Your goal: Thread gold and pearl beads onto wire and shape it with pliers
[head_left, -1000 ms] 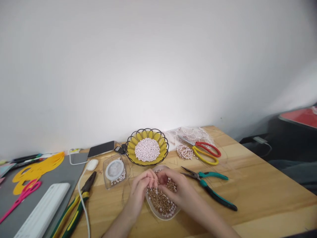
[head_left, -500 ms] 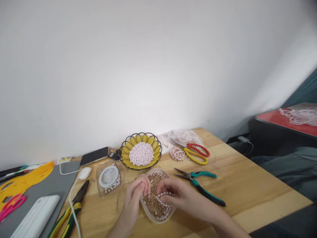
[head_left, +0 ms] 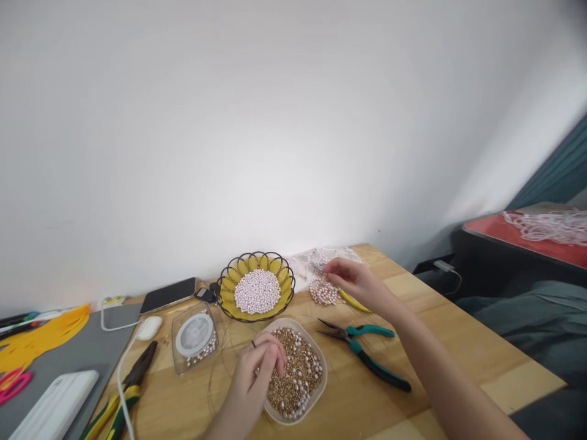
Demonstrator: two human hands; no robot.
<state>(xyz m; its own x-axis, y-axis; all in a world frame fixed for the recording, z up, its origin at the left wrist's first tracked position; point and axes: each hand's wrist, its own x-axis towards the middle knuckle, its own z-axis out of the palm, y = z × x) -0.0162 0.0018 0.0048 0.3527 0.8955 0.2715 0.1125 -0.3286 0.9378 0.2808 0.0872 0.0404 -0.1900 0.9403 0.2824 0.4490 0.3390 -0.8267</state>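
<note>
My left hand (head_left: pixel 259 366) rests over a clear tray (head_left: pixel 323 374) full of gold and pearl beads, its fingertips pinched on a thin dark thread (head_left: pixel 252 344). My right hand (head_left: pixel 355 282) reaches to the far side of the wooden table (head_left: pixel 458 342). Its fingers curl over the handles of the scissors (head_left: pixel 353 300), of which only a bit of yellow handle and the blade tip show. A coiled pearl bracelet (head_left: pixel 323 293) lies just left of that hand.
A yellow wire basket (head_left: pixel 228 286) of pearl beads stands behind the tray. Teal pliers (head_left: pixel 369 351) lie to the right, a clear box with a thread spool (head_left: pixel 195 335) and green-yellow pliers (head_left: pixel 131 385) to the left. Beyond them are a phone (head_left: pixel 167 294) and a grey mat (head_left: pixel 68 351).
My right hand has left the bead tray and moved back and right onto the scissors. My left hand stays at the tray. The view has shifted right.
</note>
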